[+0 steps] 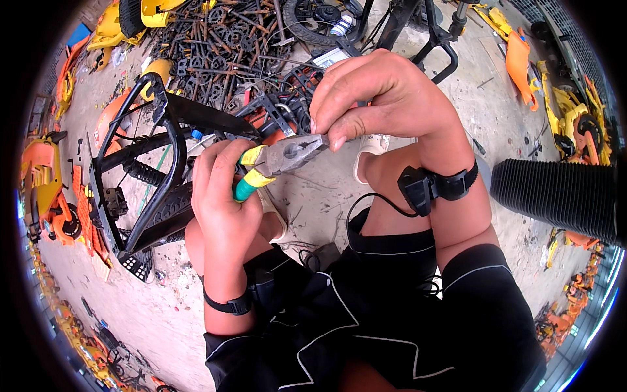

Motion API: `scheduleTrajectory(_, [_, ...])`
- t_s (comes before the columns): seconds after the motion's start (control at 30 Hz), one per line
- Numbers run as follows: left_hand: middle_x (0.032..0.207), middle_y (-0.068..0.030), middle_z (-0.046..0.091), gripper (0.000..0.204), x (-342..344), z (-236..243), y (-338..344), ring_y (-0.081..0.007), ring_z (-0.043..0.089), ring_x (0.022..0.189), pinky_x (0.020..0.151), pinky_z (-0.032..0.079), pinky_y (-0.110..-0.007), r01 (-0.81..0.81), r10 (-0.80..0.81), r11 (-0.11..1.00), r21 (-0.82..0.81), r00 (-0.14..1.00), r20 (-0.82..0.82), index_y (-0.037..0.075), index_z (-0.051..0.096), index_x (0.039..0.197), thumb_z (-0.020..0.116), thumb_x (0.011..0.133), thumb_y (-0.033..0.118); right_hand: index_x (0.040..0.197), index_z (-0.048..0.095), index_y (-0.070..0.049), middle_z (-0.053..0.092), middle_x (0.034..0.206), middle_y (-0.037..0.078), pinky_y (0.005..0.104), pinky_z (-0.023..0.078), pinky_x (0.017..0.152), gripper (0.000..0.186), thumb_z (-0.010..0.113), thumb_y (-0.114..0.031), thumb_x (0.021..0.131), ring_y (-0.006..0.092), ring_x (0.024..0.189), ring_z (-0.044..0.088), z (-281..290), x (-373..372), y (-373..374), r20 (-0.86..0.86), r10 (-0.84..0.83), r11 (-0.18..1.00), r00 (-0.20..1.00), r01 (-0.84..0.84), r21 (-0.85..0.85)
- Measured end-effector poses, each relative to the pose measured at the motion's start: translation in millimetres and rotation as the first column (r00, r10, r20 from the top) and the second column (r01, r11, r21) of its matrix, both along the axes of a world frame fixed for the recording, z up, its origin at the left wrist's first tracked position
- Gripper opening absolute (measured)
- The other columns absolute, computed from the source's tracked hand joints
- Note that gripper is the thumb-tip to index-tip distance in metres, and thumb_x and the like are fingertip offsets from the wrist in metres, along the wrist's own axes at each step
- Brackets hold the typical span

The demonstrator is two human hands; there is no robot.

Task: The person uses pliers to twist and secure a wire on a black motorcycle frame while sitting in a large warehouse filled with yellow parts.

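Left hand (225,176) grips pliers (294,154); right hand (392,98) has fingers (341,101) bunched at their tip, whether gripping cannot be told; work appears underway, remainder indeterminable

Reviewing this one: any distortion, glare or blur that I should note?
Head view: heavy fisheye, with a black surround and orange parts crowded along the curved lower-right rim; head view: bright bluish-white glare at the far lower right; head view: pliers, left hand and right hand are brightly lit, with no obvious motion blur.
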State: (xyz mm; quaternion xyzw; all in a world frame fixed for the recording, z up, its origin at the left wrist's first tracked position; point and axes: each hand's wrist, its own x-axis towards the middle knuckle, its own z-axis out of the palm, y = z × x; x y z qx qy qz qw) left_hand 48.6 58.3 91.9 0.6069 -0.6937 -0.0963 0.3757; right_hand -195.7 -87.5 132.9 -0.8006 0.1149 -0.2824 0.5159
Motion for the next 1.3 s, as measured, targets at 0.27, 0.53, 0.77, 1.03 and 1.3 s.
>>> scheduleTrajectory(0.27, [0.111,-0.0122,0.066,0.054,-0.1,0.8,-0.7,-0.0347,0.063,0.102,0.082,0.054,-0.041,-0.019,0.02,0.999,-0.028,1.0,0.019,0.007,0.067,0.115,0.06,0.066,-0.015,0.097,0.08,-0.002,0.076,0.097,0.01,0.0249,0.052,0.056,0.018,0.083,-0.009,0.08,0.0142,0.079,0.069,0.0,-0.6,-0.7,-0.019,0.004,1.0,1.0,-0.004,-0.009])
scheduleTrajectory(0.53, [0.111,-0.0125,0.065,0.054,0.2,2.9,0.1,-0.0349,0.063,0.103,0.082,0.053,-0.04,-0.001,0.001,0.999,-0.034,1.0,0.005,0.007,0.067,0.115,0.06,0.066,-0.015,0.095,0.079,-0.002,0.075,0.091,0.011,0.0307,0.052,0.068,0.02,0.086,-0.005,0.076,0.0201,0.082,0.069,0.9,-0.9,0.6,0.008,-0.021,1.0,1.0,0.021,0.017])
scheduleTrajectory(0.77, [0.117,-0.0128,0.062,0.061,-3.4,2.1,0.7,-0.0322,0.062,0.105,0.082,0.053,-0.038,-0.021,0.022,1.0,0.015,0.997,-0.073,0.009,0.067,0.121,0.058,0.067,-0.017,0.095,0.08,-0.002,0.075,0.092,0.01,0.03,0.051,0.066,0.02,0.086,-0.006,0.076,0.0185,0.081,0.068,2.4,-1.9,1.5,-0.05,-0.033,0.999,0.998,0.033,0.004])
scheduleTrajectory(1.03, [0.117,-0.0134,0.061,0.063,-2.8,-0.6,-1.8,-0.0316,0.061,0.105,0.085,0.052,-0.038,0.007,-0.007,1.0,0.0,0.997,-0.073,0.008,0.066,0.123,0.057,0.066,-0.017,0.099,0.08,-0.002,0.075,0.097,0.01,0.0245,0.052,0.056,0.02,0.084,-0.011,0.081,0.0132,0.073,0.067,-4.3,-0.6,-3.0,0.013,-0.001,1.0,1.0,0.002,-0.025])
scheduleTrajectory(1.3, [0.115,-0.0128,0.062,0.06,-1.4,-1.3,-1.6,-0.0313,0.061,0.102,0.082,0.052,-0.037,0.005,-0.004,1.0,0.003,0.997,-0.082,0.009,0.067,0.12,0.057,0.067,-0.017,0.098,0.08,-0.002,0.075,0.097,0.01,0.0246,0.052,0.056,0.02,0.084,-0.01,0.081,0.0135,0.073,0.067,-4.8,0.5,-2.6,0.015,0.003,0.999,1.0,-0.002,-0.032])
